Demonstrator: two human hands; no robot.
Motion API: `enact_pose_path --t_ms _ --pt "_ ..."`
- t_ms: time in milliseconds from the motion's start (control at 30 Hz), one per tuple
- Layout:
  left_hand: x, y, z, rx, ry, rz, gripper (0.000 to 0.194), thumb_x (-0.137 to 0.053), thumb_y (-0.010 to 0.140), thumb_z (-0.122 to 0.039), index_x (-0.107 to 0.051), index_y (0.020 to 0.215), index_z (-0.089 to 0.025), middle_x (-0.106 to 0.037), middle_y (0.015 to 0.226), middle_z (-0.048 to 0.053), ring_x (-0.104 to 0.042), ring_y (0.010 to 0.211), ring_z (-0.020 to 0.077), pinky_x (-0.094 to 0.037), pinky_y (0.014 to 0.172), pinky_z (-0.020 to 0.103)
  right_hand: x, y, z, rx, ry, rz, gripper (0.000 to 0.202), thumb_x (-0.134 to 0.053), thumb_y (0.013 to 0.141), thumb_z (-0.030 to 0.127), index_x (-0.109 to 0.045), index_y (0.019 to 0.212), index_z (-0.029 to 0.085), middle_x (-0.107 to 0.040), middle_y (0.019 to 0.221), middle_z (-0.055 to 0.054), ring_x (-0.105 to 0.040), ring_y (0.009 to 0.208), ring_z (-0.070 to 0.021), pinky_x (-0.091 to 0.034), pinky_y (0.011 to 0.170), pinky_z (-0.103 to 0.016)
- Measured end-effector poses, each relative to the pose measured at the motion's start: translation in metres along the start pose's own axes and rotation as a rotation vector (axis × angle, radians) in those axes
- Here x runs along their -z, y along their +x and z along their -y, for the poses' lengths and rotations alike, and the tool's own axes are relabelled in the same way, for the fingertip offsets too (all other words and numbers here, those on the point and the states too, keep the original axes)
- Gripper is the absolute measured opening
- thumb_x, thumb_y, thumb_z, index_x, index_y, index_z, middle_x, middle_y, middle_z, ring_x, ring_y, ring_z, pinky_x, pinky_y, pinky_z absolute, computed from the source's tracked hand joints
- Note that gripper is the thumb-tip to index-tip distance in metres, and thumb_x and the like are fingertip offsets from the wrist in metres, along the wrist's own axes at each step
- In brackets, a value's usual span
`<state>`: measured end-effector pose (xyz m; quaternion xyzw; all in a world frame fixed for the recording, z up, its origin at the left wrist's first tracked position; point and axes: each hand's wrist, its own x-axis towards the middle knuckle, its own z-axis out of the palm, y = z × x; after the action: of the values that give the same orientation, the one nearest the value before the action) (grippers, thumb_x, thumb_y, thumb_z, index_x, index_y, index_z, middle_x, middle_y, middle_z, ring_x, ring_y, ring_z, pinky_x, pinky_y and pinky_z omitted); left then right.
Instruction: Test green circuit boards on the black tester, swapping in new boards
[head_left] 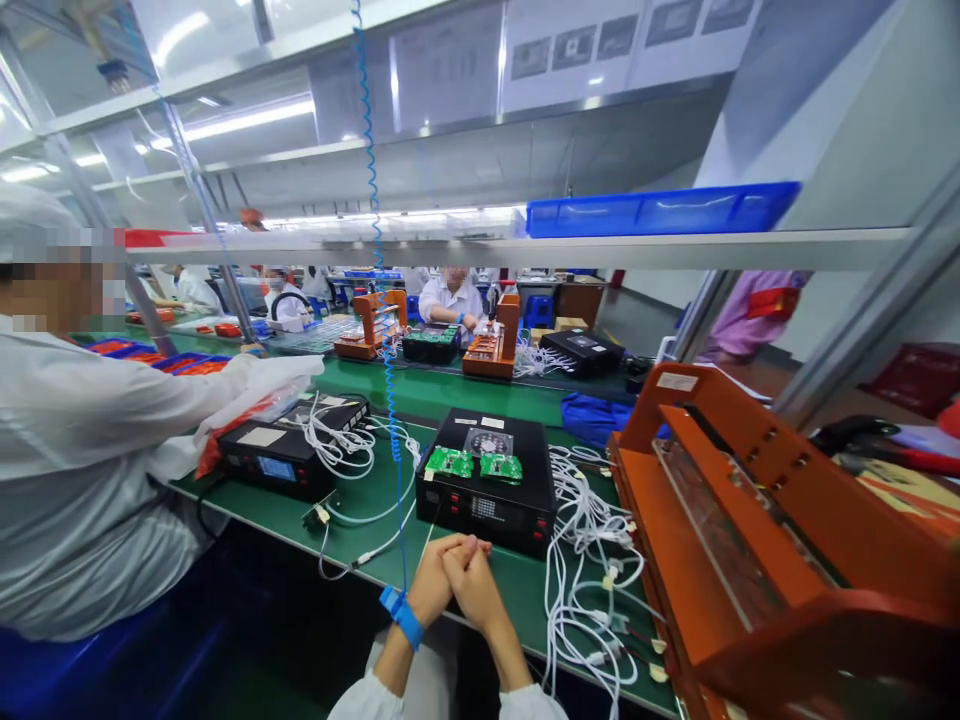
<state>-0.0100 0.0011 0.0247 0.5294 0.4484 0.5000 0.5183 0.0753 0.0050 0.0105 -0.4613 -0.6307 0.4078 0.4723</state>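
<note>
White sleeves [529,702] occupied the near edge of the view, ending short of both wrists. Left hand [433,572] and right hand [474,585] were clasped together, fingers interlocked, with no tool or part visible in either. Around the left wrist was a blue strap [403,618], connected to a coiled blue cord [391,400] running upward. Just beyond the hands, a black box [510,513] stood on the green desk [521,590]. Two green circuit boards [450,462] lay side by side on its top, near the front edge. White cables [574,530] were heaped along its right side, between it and an orange fixture [694,540]. To the left stood a second black box [307,468] with a lit display [277,469], beside a seated co-worker [90,460] in white.
</note>
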Motion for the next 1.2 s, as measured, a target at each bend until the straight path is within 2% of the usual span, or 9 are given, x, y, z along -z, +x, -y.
enact_pose_path --t_ms 167,300,433,767,867,1033,1200 --pt "0.001 0.003 0.010 0.016 -0.016 0.004 0.058 -0.063 0.081 -0.066 -0.079 0.093 -0.012 -0.078 0.090 0.012 -0.070 0.089 0.0277 -0.053 0.081 0.035 -0.003 0.001 -0.004 -0.015 0.040 -0.025 0.030 -0.048 0.081 0.042 -0.061 0.071 0.017 -0.071 0.077 -0.011 -0.066 0.077 -0.0274 -0.053 0.074 -0.038" --pt "0.000 0.002 0.004 0.010 -0.006 0.008 0.057 -0.063 0.081 -0.066 -0.080 0.093 -0.013 -0.078 0.091 0.012 -0.070 0.088 0.0279 -0.052 0.080 0.035 -0.005 0.001 -0.010 -0.016 0.044 0.001 0.030 -0.046 0.082 0.041 -0.061 0.072 0.017 -0.070 0.077 -0.011 -0.066 0.078 -0.0290 -0.053 0.074 -0.039" --pt "-0.002 -0.001 -0.004 -0.002 0.005 -0.001 0.059 -0.062 0.080 -0.068 -0.080 0.090 -0.013 -0.078 0.091 0.013 -0.070 0.088 0.0289 -0.051 0.081 0.036 -0.004 0.001 -0.015 -0.010 0.007 -0.024 0.029 -0.046 0.081 0.041 -0.061 0.072 0.017 -0.069 0.079 -0.012 -0.065 0.081 -0.0298 -0.052 0.078 -0.041" --pt "-0.001 0.001 0.002 -0.002 -0.024 0.014 0.058 -0.063 0.081 -0.066 -0.080 0.093 -0.011 -0.078 0.090 0.013 -0.070 0.086 0.0271 -0.052 0.079 0.035 -0.007 0.003 -0.026 -0.044 0.054 -0.048 0.034 -0.051 0.078 0.045 -0.066 0.078 0.015 -0.070 0.083 -0.012 -0.064 0.083 -0.0292 -0.049 0.082 -0.040" --pt "-0.001 0.001 0.005 -0.011 -0.044 0.025 0.056 -0.063 0.083 -0.063 -0.079 0.093 -0.011 -0.078 0.091 0.013 -0.070 0.087 0.0267 -0.052 0.080 0.035 -0.005 0.002 -0.023 -0.036 0.063 -0.053 0.033 -0.051 0.080 0.045 -0.066 0.076 0.016 -0.069 0.082 -0.012 -0.064 0.082 -0.0285 -0.049 0.080 -0.039" --pt "0.000 0.004 0.013 0.007 -0.066 0.018 0.054 -0.064 0.083 -0.062 -0.079 0.092 -0.011 -0.078 0.091 0.012 -0.069 0.087 0.0262 -0.052 0.080 0.035 -0.001 -0.001 -0.009 -0.019 0.076 0.041 0.034 -0.046 0.085 0.042 -0.065 0.075 0.016 -0.070 0.080 -0.010 -0.064 0.079 -0.0260 -0.048 0.075 -0.034" --pt "0.000 0.004 0.011 0.003 -0.096 0.034 0.056 -0.066 0.080 -0.064 -0.079 0.091 -0.011 -0.078 0.090 0.012 -0.069 0.088 0.0263 -0.053 0.080 0.035 0.001 -0.001 0.000 -0.029 0.060 0.030 0.035 -0.046 0.084 0.045 -0.063 0.069 0.017 -0.070 0.077 -0.010 -0.064 0.079 -0.0262 -0.046 0.073 -0.034"
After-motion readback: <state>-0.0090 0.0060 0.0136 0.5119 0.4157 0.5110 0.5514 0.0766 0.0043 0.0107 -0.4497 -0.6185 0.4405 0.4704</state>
